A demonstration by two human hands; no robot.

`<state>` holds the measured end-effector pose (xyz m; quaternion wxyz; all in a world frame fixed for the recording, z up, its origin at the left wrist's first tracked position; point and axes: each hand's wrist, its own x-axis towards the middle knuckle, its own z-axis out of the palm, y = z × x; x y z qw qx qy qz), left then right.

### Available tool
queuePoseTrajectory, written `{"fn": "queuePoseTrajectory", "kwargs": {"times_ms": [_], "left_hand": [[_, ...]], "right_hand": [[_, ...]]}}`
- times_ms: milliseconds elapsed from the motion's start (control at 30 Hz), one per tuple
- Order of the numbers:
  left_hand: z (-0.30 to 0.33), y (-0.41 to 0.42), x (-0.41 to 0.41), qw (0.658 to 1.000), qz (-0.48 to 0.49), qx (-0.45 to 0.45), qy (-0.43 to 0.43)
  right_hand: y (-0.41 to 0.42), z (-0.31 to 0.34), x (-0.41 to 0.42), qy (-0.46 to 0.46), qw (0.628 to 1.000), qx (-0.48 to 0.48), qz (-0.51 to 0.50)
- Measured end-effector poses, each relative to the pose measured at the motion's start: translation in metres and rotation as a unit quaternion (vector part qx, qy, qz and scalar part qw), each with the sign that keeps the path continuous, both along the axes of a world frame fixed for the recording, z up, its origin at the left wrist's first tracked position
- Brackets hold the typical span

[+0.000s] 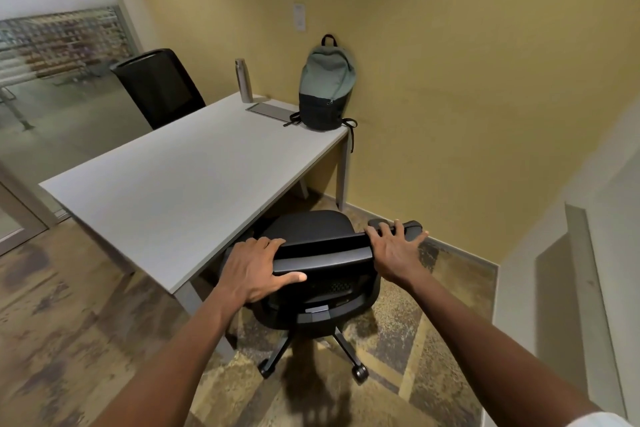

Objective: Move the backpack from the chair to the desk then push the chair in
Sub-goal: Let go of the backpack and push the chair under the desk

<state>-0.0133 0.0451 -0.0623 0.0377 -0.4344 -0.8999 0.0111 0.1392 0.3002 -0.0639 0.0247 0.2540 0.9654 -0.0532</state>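
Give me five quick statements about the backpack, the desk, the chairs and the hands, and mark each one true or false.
1. The backpack stands upright on the desk, against the wall. True.
2. Both hands rest on the top of the near chair's backrest. True: left hand, right hand.
3. The metal bottle lies on its side. False: it stands upright.
4. The near chair's seat is fully under the desk. False: most of it is still out.
5. A second chair stands at the desk's far side. True.
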Motion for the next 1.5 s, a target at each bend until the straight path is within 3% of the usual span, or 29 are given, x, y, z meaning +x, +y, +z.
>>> {"fn": "queuePoseTrajectory", "kwargs": {"times_ms": [533, 1000, 1500], "left_hand": [[-0.007, 0.056, -0.013, 0.997, 0.056, 0.033, 0.035], [-0.005, 0.136, -0.033, 0.992, 0.12, 0.018, 0.034], [-0.002, 0.227, -0.065, 0.98, 0.198, 0.003, 0.03]], "right_hand": [[0.073, -0.005, -0.058, -0.011, 0.998, 0.054, 0.041], [0.158, 0.0, -0.117, -0.004, 0.997, 0.023, 0.074], [0.249, 0.006, -0.199, -0.022, 0.988, 0.069, 0.136]]}}
